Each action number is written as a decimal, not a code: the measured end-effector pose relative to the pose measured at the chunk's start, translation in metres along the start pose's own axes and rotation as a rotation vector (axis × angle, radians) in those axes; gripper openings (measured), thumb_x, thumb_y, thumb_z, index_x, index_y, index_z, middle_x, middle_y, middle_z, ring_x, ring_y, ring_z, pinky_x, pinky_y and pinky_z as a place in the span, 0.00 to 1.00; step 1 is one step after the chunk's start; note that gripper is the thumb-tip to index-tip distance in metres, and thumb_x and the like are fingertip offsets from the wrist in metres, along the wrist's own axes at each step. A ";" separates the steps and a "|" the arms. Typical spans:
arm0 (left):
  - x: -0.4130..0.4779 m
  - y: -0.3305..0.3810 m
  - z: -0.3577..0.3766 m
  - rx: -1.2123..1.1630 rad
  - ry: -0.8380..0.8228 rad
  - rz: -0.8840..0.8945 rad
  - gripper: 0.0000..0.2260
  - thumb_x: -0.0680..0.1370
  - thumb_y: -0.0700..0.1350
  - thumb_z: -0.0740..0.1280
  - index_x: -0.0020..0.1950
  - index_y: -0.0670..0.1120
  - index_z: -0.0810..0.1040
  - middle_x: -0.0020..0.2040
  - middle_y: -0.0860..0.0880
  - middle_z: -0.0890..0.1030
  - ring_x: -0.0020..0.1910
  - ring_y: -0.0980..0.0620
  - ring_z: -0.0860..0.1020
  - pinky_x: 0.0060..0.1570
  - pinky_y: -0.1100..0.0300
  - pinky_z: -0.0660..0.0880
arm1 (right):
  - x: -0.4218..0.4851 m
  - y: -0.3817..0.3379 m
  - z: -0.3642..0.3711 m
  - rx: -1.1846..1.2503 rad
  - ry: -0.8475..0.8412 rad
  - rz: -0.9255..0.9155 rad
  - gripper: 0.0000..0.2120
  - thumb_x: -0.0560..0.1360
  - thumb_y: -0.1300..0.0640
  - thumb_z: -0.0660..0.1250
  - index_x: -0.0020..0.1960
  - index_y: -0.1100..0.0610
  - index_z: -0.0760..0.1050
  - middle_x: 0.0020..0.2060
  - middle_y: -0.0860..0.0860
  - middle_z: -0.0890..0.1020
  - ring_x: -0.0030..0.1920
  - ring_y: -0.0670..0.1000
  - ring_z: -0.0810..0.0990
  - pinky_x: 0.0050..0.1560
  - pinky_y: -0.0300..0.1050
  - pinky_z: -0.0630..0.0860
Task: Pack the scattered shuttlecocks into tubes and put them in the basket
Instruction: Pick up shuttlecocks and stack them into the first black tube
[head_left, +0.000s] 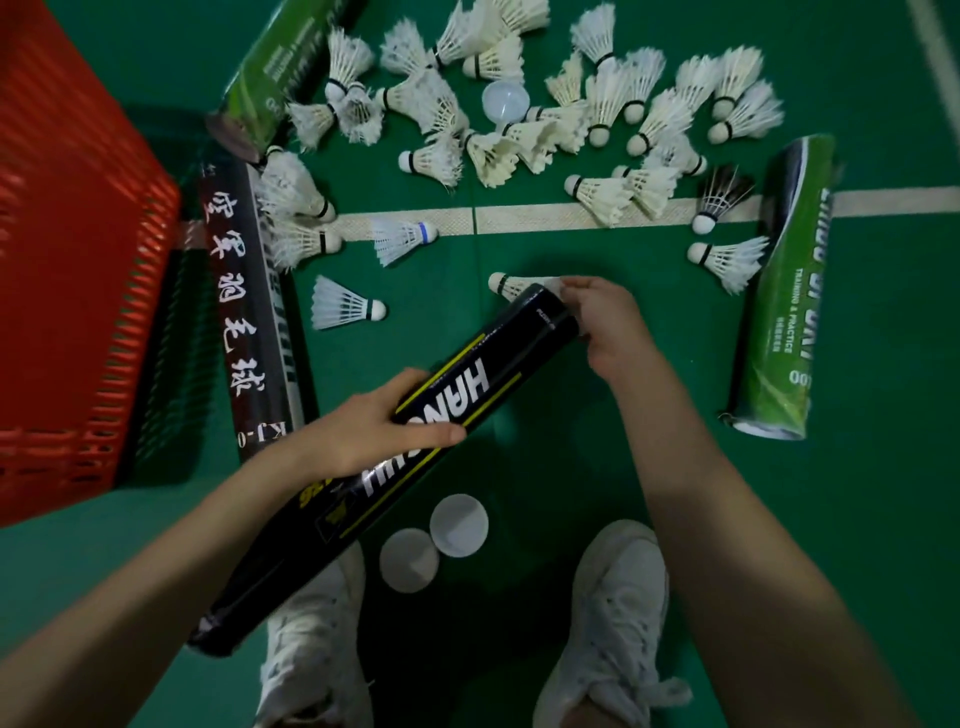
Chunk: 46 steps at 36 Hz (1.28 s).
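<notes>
Green court floor (571, 467) marked with white lines (545, 215) carries all items. Nearest, two white shoes (618, 623) stand on the floor, and two white caps (460, 525) lie between them, touching each other. The left grip (384, 421) is wrapped around the middle of the black tube (483, 384), thumb on top, holding it clear of the floor and slanted, with its mouth pointing away and to the right. The right grip (608, 327) is at that mouth, its fingertips pinching the feather end of one shuttlecock (506, 285); the cork of this shuttlecock points left, just beyond the tube's rim. Whether the feathers have entered the mouth cannot be determined. On the left side of the floor stands the red basket (78, 260); a second black tube with white characters (244, 322) lies just beside it. Two single shuttlecocks (345, 304) lie between that tube and the held one. On the right side lies a green tube (779, 312), with a black-feathered shuttlecock (719, 200) near its far end. Beyond the cross line, the scattered shuttlecocks (613, 98) lie in a loose heap, many touching, with a clear cap (505, 101) among them. Another green tube (280, 67) lies at the far left, beyond the basket.
</notes>
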<state>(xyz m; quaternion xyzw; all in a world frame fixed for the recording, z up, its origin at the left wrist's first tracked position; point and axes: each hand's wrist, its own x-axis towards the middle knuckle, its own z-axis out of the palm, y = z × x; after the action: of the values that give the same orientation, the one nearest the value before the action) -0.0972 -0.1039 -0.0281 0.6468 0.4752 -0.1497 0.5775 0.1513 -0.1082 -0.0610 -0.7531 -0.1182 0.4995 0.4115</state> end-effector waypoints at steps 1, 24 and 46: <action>-0.001 0.001 0.001 -0.012 0.002 0.007 0.35 0.69 0.64 0.68 0.72 0.59 0.59 0.60 0.60 0.68 0.60 0.58 0.69 0.57 0.63 0.63 | -0.002 0.002 -0.001 -0.021 -0.047 0.006 0.05 0.77 0.62 0.63 0.49 0.58 0.77 0.43 0.53 0.81 0.44 0.51 0.77 0.44 0.43 0.73; 0.002 -0.017 0.004 -0.150 -0.002 0.115 0.36 0.65 0.65 0.72 0.69 0.59 0.66 0.59 0.60 0.79 0.55 0.63 0.78 0.60 0.60 0.73 | -0.025 0.003 -0.002 0.054 -0.237 -0.200 0.26 0.78 0.36 0.51 0.46 0.51 0.81 0.49 0.55 0.84 0.52 0.54 0.80 0.66 0.58 0.70; 0.004 -0.020 -0.003 -0.129 0.127 0.113 0.38 0.61 0.70 0.71 0.68 0.59 0.68 0.63 0.59 0.76 0.61 0.60 0.75 0.64 0.57 0.70 | -0.040 0.003 0.009 -0.101 -0.273 -0.465 0.19 0.83 0.46 0.48 0.65 0.45 0.74 0.63 0.45 0.78 0.64 0.40 0.74 0.67 0.35 0.65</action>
<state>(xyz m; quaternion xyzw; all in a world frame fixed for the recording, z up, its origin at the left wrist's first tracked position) -0.1121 -0.1022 -0.0425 0.6421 0.4822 -0.0447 0.5944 0.1241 -0.1291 -0.0386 -0.6511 -0.3671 0.4818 0.4574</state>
